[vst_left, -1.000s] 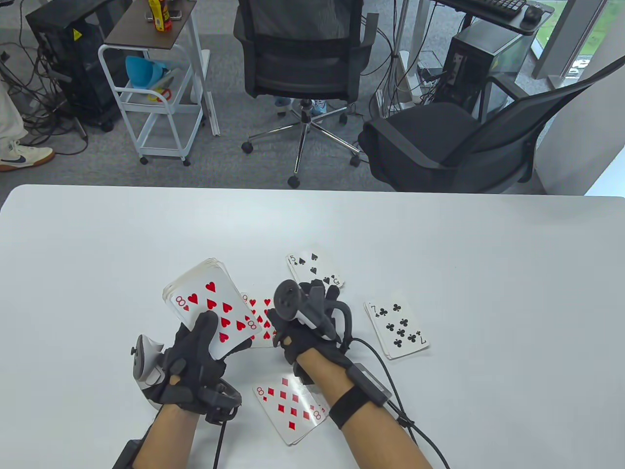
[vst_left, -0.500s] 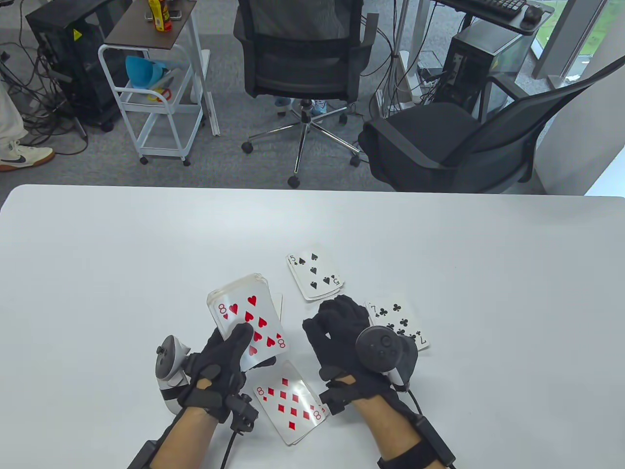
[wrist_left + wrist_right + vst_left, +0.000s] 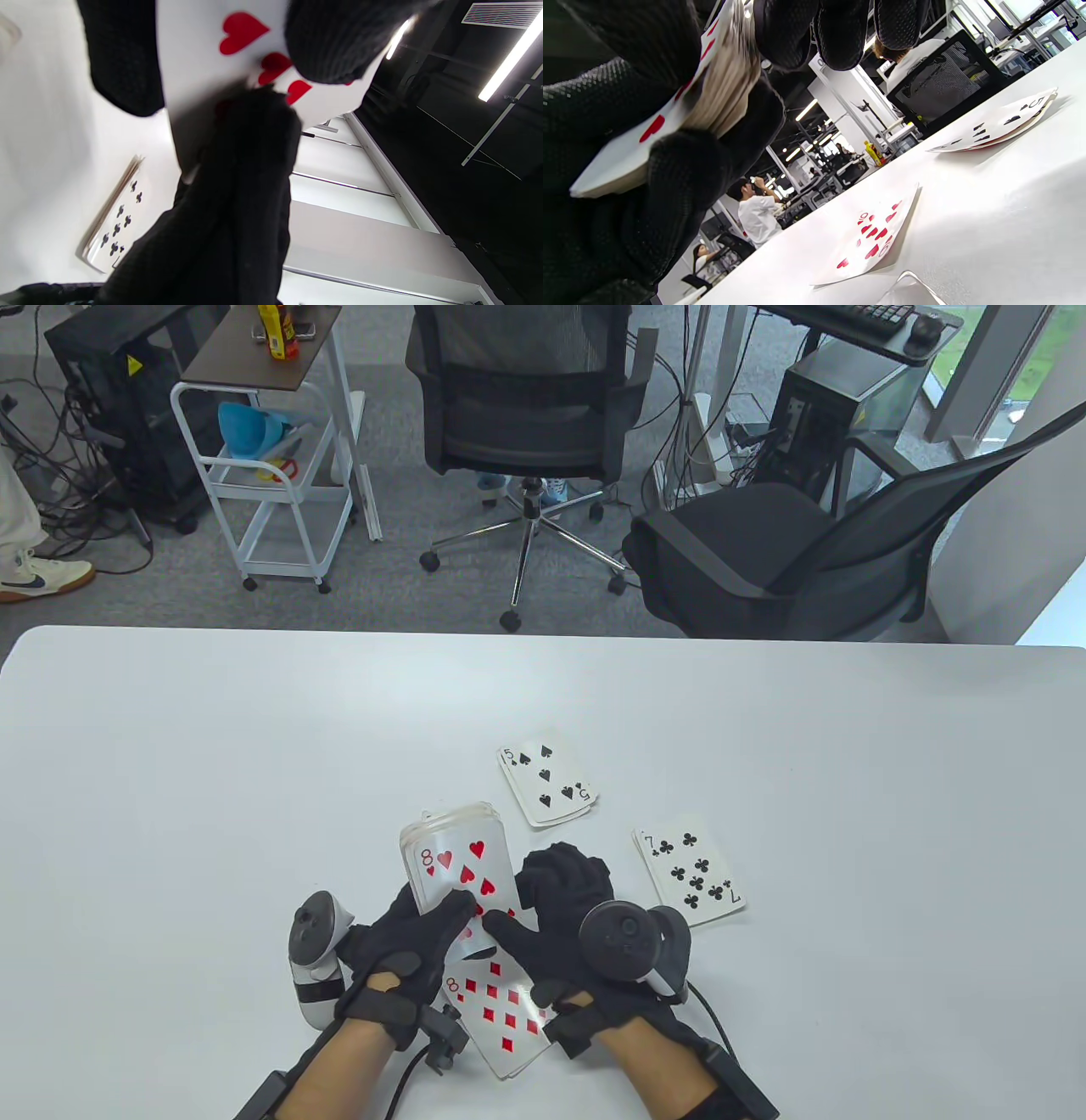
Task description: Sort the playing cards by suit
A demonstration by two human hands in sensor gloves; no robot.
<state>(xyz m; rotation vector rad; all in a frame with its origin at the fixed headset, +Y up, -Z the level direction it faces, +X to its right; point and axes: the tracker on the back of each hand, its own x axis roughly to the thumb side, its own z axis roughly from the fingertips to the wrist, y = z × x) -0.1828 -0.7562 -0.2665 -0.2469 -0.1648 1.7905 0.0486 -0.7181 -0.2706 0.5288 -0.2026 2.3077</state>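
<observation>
Deck [image 3: 458,857] sits in left hand [image 3: 399,959] near table [image 3: 212,780] front edge, middle. Right hand [image 3: 568,925] just right of it, thumb on the deck's face. Diamonds pile [image 3: 505,1014] lies on table below and between both hands, partly under them. Clubs pile [image 3: 689,875] right of right hand, near it. Spades pile [image 3: 547,785] behind the hands, just beyond the deck. Hearts pile [image 3: 869,239] on table under the deck, seen only in right wrist view.

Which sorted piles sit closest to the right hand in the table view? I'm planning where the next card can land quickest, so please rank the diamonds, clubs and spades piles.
From the right hand:
1. Diamonds pile, just below it, partly under the wrist.
2. Clubs pile, to its right.
3. Spades pile, farther up the table.
</observation>
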